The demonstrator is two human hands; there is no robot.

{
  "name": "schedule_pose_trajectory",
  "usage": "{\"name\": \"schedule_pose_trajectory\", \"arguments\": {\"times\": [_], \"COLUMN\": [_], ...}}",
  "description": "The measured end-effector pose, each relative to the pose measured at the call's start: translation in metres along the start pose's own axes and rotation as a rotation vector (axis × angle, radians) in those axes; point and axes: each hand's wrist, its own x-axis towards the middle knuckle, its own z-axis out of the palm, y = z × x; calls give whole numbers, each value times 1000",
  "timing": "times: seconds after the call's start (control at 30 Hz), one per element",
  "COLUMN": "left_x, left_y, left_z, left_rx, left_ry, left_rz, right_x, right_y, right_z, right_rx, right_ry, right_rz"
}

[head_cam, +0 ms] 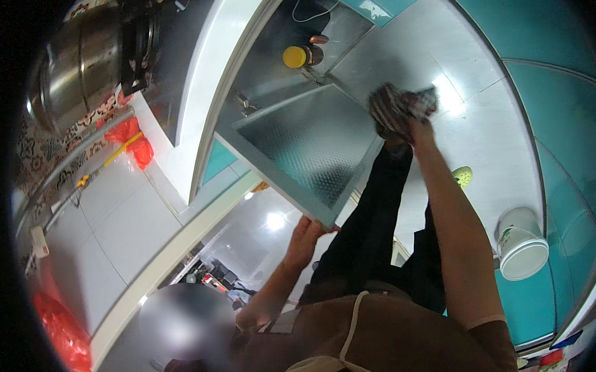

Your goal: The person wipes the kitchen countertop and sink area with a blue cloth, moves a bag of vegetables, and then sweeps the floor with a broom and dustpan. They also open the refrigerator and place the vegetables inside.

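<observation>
A cabinet door with a grey frame and a patterned glass panel stands swung out on metal hinges. At its lower corner my left hand grips the frame. My right hand holds a bunched striped cloth, blurred, just beyond the door's far edge and over the pale floor. Inside the cabinet lies a jar with a yellow lid, beside a small brown object.
A white bucket stands at the right by teal cabinet fronts. A green clog is on the floor. At the left are a steel pot, a metal rail and red plastic bags.
</observation>
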Motion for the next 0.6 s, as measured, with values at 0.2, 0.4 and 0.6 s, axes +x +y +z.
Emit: {"name": "schedule_pose_trajectory", "arguments": {"times": [0.2, 0.4, 0.6], "left_x": [-2, 42, 127], "left_y": [9, 68, 180], "left_z": [-4, 48, 114], "left_rx": [-15, -169, -572], "left_ry": [-118, -191, -265], "left_rz": [19, 124, 345], "right_x": [-57, -27, -73], "right_y": [-92, -63, 55], "right_z": [208, 100, -211], "right_rx": [164, -90, -90], "right_ry": [-624, -284, 239], "right_rz": [-188, -223, -173]}}
